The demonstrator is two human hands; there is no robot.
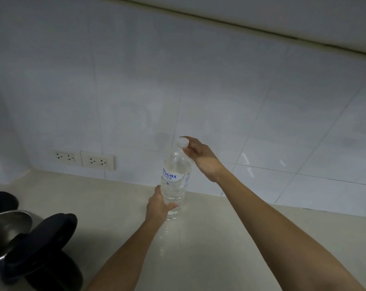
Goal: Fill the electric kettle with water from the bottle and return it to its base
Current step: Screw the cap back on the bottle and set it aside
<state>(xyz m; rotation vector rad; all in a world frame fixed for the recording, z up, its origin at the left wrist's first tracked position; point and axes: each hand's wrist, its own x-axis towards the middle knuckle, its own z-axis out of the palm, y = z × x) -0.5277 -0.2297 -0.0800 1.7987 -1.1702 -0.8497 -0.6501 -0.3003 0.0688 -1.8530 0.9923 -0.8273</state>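
Note:
A clear plastic water bottle [175, 181] with a white and blue label stands upright on the beige counter [119, 198], near the tiled wall. My left hand [159, 204] wraps around its lower body. My right hand [201, 156] pinches the white cap [183, 142] on top with thumb and fingers. At the bottom left stands the steel electric kettle [7, 229], open, with its dark lid [45, 238] flipped back. A black round base [58, 274] lies under and beside it, partly hidden.
Two double wall sockets [84, 159] sit low on the white tiled wall [219, 91] behind the counter at the left. Another dark round object [1, 201] shows at the left edge behind the kettle.

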